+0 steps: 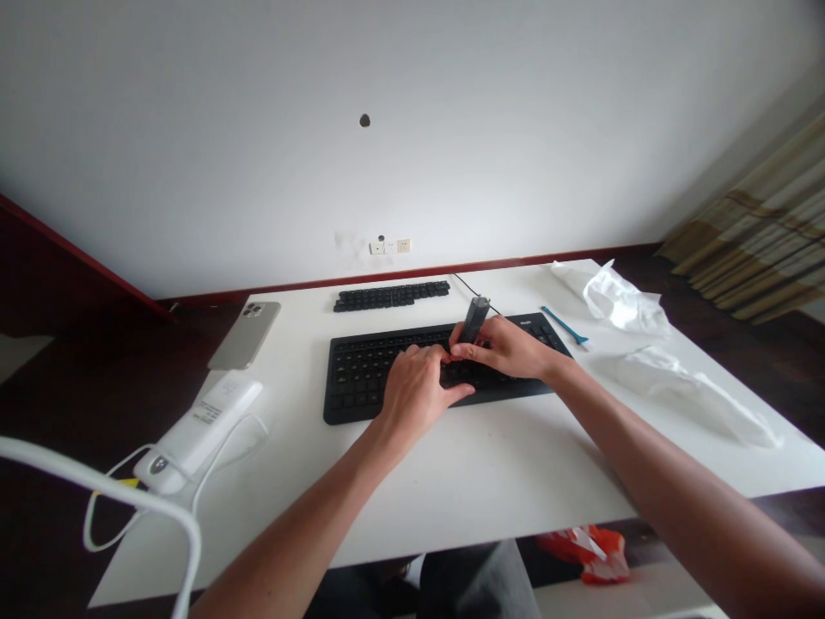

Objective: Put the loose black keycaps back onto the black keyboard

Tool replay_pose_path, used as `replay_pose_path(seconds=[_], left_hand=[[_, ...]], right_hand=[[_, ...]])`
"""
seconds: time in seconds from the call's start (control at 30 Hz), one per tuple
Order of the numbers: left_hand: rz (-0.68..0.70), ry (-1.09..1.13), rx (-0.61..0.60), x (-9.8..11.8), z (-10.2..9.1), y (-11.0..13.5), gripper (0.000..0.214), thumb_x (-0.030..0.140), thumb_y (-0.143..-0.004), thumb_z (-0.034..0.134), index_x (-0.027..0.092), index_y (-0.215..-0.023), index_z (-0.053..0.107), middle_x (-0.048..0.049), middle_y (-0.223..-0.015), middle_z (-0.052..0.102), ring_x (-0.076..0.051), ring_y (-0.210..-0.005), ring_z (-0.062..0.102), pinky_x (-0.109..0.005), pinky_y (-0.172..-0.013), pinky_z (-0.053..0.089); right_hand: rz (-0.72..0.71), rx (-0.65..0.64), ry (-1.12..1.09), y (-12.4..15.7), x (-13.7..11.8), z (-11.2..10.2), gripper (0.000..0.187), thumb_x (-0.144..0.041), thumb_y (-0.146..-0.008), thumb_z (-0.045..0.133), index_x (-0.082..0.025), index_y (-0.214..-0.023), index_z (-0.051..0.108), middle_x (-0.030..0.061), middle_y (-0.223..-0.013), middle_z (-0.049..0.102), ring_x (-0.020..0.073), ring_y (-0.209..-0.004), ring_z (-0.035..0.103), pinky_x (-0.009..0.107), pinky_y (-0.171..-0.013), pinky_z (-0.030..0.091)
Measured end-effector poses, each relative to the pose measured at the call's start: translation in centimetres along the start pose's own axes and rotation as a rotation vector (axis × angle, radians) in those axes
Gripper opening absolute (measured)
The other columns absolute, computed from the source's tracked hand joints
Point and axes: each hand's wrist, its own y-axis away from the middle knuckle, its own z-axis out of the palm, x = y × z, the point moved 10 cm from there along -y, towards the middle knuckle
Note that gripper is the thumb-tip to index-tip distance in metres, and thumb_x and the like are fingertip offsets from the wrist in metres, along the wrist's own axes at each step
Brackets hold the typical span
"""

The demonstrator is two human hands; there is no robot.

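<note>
A black keyboard (361, 370) lies across the middle of the white table. My left hand (416, 378) rests over its centre keys, thumb spread away from the fingers, and its index fingertip meets the right hand's fingers. In my right hand (506, 346) a dark, see-through, block-shaped tool (475, 318) is gripped upright over the keys. Its lower end is hidden by the fingers, so I cannot see what it touches. Behind the keyboard, loose black keycaps (392, 297) are laid out in rows.
Left on the table are a phone (245, 335) and a white device (199, 430) with a white cable (129, 477). To the right are a blue brush (565, 327) and crumpled white plastic bags (619, 297). A red bag (589, 550) lies below the table's front edge.
</note>
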Motion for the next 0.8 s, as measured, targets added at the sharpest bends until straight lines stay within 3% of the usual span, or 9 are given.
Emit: replay_pose_path(seconds=[0.1, 0.3, 0.47, 0.57, 0.8], left_hand=[[0.017, -0.011, -0.014, 0.1, 0.2, 0.0, 0.042, 0.049, -0.076, 0.087, 0.019, -0.102, 0.071, -0.0048, -0.093, 0.075, -0.026, -0.088, 0.064, -0.038, -0.084, 0.049], [0.05, -0.014, -0.009, 0.3, 0.3, -0.1, 0.041, 0.051, -0.077, 0.086, 0.021, -0.102, 0.072, -0.0052, -0.099, 0.076, -0.027, -0.091, 0.064, -0.039, -0.086, 0.049], [0.068, -0.027, 0.002, 0.4, 0.1, -0.2, 0.042, 0.051, -0.077, 0.086, 0.021, -0.102, 0.072, -0.0041, -0.093, 0.074, -0.026, -0.086, 0.063, -0.038, -0.081, 0.049], [0.052, -0.017, 0.02, 0.1, 0.0, -0.1, 0.036, 0.052, -0.084, 0.079, 0.019, -0.096, 0.07, -0.0041, -0.084, 0.072, -0.024, -0.083, 0.063, -0.036, -0.077, 0.049], [0.049, -0.035, 0.039, -0.1, -0.2, -0.3, 0.01, 0.029, -0.094, 0.07, 0.021, -0.099, 0.07, -0.0019, -0.079, 0.069, -0.021, -0.081, 0.063, -0.032, -0.074, 0.047]], right_hand=[[-0.009, 0.052, 0.212, 0.2, -1.1, 0.2, 0.042, -0.058, -0.098, 0.057, -0.02, -0.1, 0.075, 0.0019, -0.07, 0.07, 0.0155, -0.06, 0.059, 0.028, -0.061, 0.039], [0.007, 0.148, 0.386, 0.5, -2.1, 0.8, 0.035, -0.048, -0.101, 0.056, -0.019, -0.093, 0.073, 0.0052, -0.077, 0.073, 0.0182, -0.064, 0.062, 0.029, -0.06, 0.033], [0.019, 0.124, 0.354, 0.4, -2.0, 0.4, 0.037, -0.052, -0.1, 0.056, -0.02, -0.095, 0.074, 0.0036, -0.073, 0.071, 0.017, -0.062, 0.06, 0.029, -0.06, 0.034], [0.047, 0.1, 0.253, 0.4, -1.1, -0.1, 0.041, -0.058, -0.099, 0.056, -0.022, -0.097, 0.075, 0.001, -0.068, 0.068, 0.0151, -0.059, 0.057, 0.028, -0.061, 0.036], [0.035, 0.032, 0.069, 0.3, 0.2, -0.5, 0.041, -0.059, -0.097, 0.057, -0.021, -0.098, 0.073, 0.0, -0.073, 0.07, 0.0141, -0.062, 0.056, 0.027, -0.062, 0.04]])
